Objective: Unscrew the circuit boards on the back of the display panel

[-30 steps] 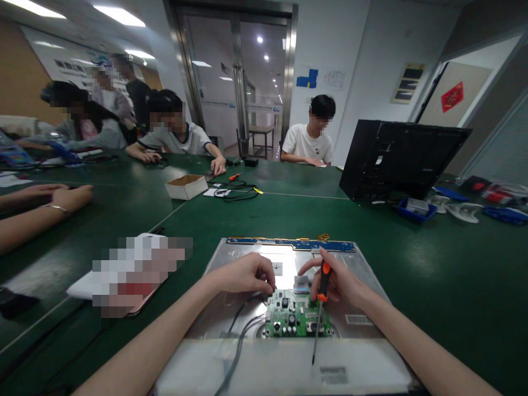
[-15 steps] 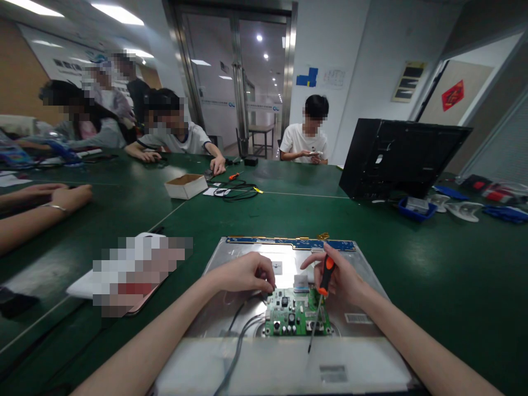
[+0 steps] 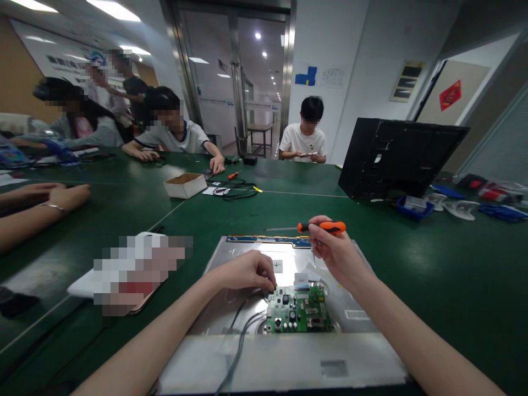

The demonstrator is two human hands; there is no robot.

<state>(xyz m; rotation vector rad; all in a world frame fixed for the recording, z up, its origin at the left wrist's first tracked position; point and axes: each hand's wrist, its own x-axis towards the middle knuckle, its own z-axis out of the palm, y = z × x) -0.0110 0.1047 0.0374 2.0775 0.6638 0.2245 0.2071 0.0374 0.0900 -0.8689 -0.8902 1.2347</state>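
Observation:
A metal display panel (image 3: 239,258) lies on the green table, with a green circuit board (image 3: 297,309) on its middle and a blue board strip (image 3: 268,240) along its far edge. My left hand (image 3: 251,270) has its fingers curled at the board's upper left corner, beside the cable ends; what they pinch is hidden. In my right hand (image 3: 332,247), above the panel's far right part, is an orange and black screwdriver (image 3: 335,226), its shaft pointing left. Grey cables (image 3: 239,349) run from the board's left side over the white lower strip.
An open box (image 3: 185,187), black cables (image 3: 235,191) and another screwdriver (image 3: 234,176) lie farther off. A black monitor (image 3: 402,157) stands at the right, a blue tray (image 3: 414,208) beside it. Several people sit around the table; someone's forearms (image 3: 49,206) rest at the left.
My right hand has risen away from the circuit board and turned the screwdriver from pointing down to lying level, pointing left. My left hand has hardly moved.

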